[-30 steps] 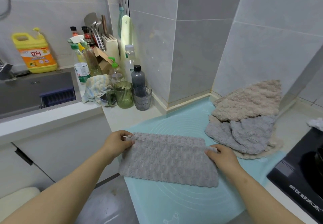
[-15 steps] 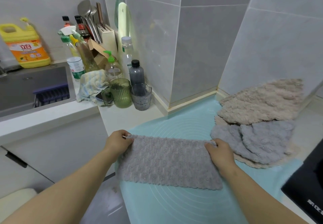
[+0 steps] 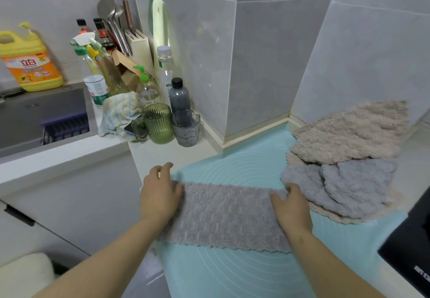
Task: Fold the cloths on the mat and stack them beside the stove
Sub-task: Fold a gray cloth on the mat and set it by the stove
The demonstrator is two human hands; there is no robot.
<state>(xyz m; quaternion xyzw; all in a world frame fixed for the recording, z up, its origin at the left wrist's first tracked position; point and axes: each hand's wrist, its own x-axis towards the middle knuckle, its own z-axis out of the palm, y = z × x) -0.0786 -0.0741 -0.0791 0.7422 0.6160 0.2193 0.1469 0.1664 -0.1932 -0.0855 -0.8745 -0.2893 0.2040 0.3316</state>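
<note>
Grey cloth [image 3: 223, 216], lower centre: left hand [image 3: 160, 195] flat on its end, right hand [image 3: 290, 207] pinching the far corner; align edges squarely before creasing.

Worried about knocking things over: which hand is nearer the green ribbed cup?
Left. The left hand lies on the grey cloth, just in front of the green cup; the right hand is at the cloth's other end, farther right.
</note>
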